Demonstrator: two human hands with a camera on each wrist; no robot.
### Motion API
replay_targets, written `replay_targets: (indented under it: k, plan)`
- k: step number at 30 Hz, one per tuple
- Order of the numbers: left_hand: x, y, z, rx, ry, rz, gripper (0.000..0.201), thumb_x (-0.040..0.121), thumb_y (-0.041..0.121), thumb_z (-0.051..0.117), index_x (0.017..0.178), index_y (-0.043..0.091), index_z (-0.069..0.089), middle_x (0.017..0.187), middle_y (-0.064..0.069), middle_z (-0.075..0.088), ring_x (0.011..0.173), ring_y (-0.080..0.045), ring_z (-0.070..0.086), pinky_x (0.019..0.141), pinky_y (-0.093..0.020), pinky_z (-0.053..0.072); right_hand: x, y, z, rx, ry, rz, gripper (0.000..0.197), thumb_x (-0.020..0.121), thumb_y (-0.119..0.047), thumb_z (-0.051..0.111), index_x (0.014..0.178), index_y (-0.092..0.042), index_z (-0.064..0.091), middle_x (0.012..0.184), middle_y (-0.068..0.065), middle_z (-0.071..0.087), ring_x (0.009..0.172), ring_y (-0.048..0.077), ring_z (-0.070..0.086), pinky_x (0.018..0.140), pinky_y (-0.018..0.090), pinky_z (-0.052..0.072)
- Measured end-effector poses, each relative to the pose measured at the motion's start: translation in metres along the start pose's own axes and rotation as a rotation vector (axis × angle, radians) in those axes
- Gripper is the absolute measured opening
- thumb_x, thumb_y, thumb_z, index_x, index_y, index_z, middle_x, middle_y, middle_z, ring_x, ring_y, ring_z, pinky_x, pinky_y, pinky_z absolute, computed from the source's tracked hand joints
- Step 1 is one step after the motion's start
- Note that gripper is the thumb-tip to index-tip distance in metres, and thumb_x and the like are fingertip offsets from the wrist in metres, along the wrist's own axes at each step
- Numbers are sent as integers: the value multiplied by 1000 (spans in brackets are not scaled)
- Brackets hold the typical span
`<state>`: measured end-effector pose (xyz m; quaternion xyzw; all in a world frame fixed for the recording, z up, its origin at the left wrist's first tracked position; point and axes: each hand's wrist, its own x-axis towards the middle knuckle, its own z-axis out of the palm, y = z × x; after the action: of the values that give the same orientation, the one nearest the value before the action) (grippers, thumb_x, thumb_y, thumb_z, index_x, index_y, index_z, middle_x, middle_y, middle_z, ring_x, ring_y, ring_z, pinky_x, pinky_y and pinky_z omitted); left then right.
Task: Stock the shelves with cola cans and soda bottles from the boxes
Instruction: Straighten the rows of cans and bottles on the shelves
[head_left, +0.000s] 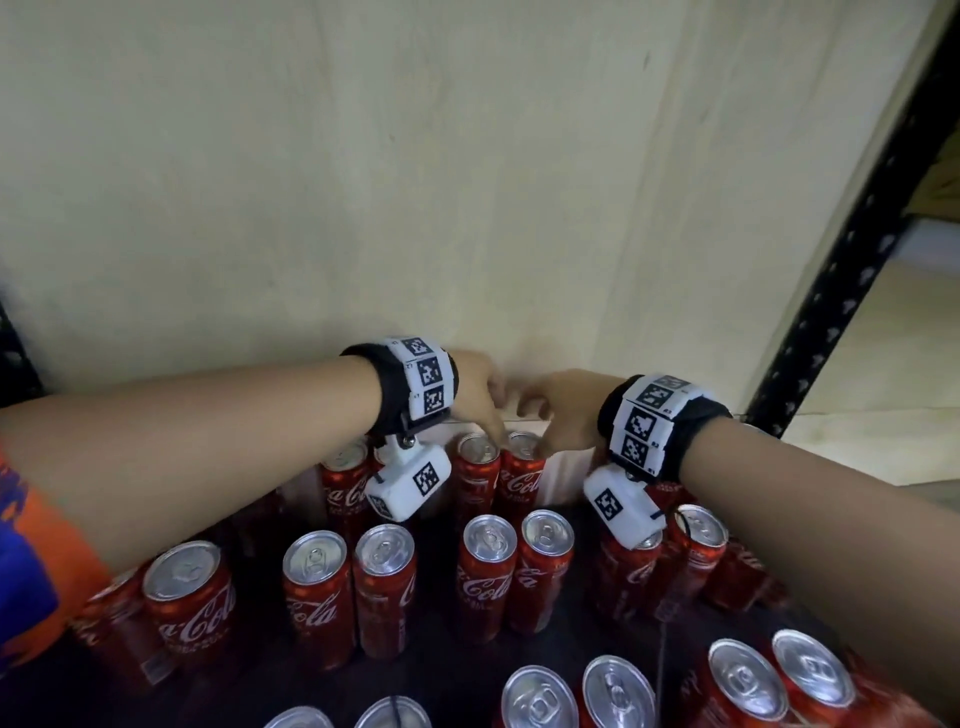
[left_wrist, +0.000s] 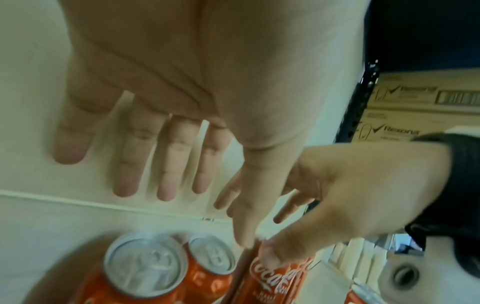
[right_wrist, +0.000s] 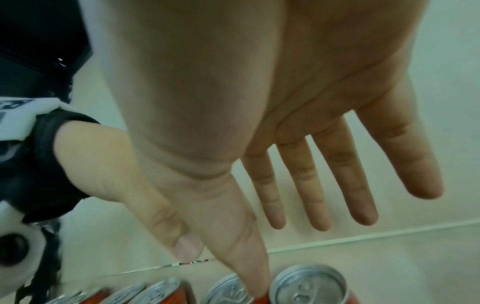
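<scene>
Red cola cans (head_left: 488, 571) with silver tops stand in rows on a dark shelf (head_left: 244, 691) against a cream wall. Both hands hover over the back row. My left hand (head_left: 480, 395) has straight, spread fingers and holds nothing; its thumb (left_wrist: 244, 236) points down beside a back-row can (head_left: 477, 467). My right hand (head_left: 558, 415) is likewise spread, fingers (right_wrist: 319, 185) straight, with its thumb (right_wrist: 249, 267) touching the top edge of the neighbouring can (head_left: 522, 470). In the left wrist view that thumb (left_wrist: 275, 251) rests on the can (left_wrist: 275, 277).
A black perforated shelf upright (head_left: 841, 291) rises at the right. Printed cardboard boxes (left_wrist: 415, 107) sit beyond it. Several more cans (head_left: 779, 686) crowd the shelf's front right, under my right forearm. The cream wall (head_left: 363, 182) closes the back.
</scene>
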<state>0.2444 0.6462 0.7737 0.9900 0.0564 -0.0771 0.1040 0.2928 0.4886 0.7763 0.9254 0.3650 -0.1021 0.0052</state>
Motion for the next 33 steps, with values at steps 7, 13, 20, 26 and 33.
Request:
replay_targets:
  k: [7, 13, 20, 26, 33]
  plan:
    - [-11, 24, -11, -56, 174, 104, 73, 78, 44, 82, 142, 29, 51, 131, 6, 60, 117, -17, 58, 98, -30, 44, -16, 44, -24, -92, 23, 114, 66, 92, -46, 68, 150, -26, 45, 147, -2, 53, 133, 21, 50, 110, 35, 41]
    - [-7, 64, -6, 24, 313, 137, 64, 92, 61, 55, 146, 29, 46, 146, -1, 50, 134, -23, 47, 111, -42, 38, -27, 95, -40, -91, 41, 117, 69, 97, -53, 58, 154, -21, 37, 154, 1, 47, 139, 23, 45, 114, 37, 36]
    - [11, 110, 14, -50, 268, 75, 57, 95, 54, 56, 143, 23, 52, 145, -2, 54, 130, -22, 51, 108, -37, 41, -27, 146, -35, -138, 9, 142, 66, 99, -58, 49, 152, -18, 43, 153, 2, 48, 139, 24, 45, 115, 39, 36]
    - [37, 145, 29, -49, 205, 6, 59, 91, 47, 66, 142, 20, 53, 141, 0, 55, 126, -21, 54, 102, -32, 42, -11, 177, -15, -133, -80, 178, 55, 83, -59, 62, 119, -18, 70, 119, 2, 71, 107, 23, 66, 97, 42, 53]
    - [72, 169, 45, -25, 108, -28, 65, 80, 50, 76, 136, 24, 57, 133, 4, 60, 119, -20, 58, 103, -38, 47, 10, 190, -3, -188, -63, 120, 52, 85, -34, 77, 129, -10, 64, 124, 8, 69, 111, 25, 66, 89, 33, 54]
